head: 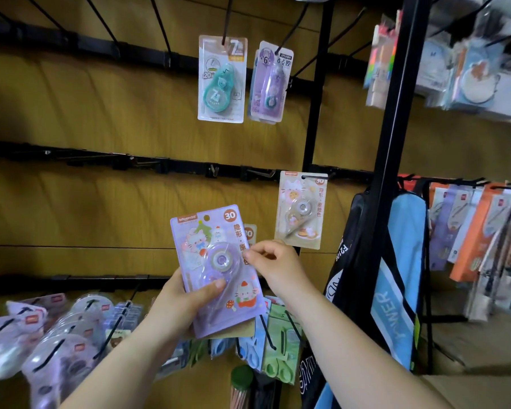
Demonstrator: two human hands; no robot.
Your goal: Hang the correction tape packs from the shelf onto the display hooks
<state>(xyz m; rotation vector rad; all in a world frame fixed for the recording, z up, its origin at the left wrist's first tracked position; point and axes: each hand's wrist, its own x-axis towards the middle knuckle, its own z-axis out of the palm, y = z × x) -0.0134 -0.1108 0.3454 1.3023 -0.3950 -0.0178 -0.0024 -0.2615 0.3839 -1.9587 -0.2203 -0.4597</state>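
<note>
My left hand [186, 302] grips a small stack of correction tape packs, the front one a purple pack [216, 267] with a cat picture and "30". My right hand [273, 265] pinches the right edge of that stack, where an orange-topped pack [250, 233] peeks out behind the purple one. A beige pack [303, 211] hangs on a hook of the middle rail [130, 162], up and right of my hands. Higher up hang a teal pack [222, 79] and a violet pack [270, 82] on long hooks.
Bare hooks line the middle rail to the left. Below, the bottom row holds several hooked packs [56, 329] and green and blue items [278, 343]. A black upright post [391, 143] and blue bags [396, 276] stand at the right, with more hanging stationery [478, 231] beyond.
</note>
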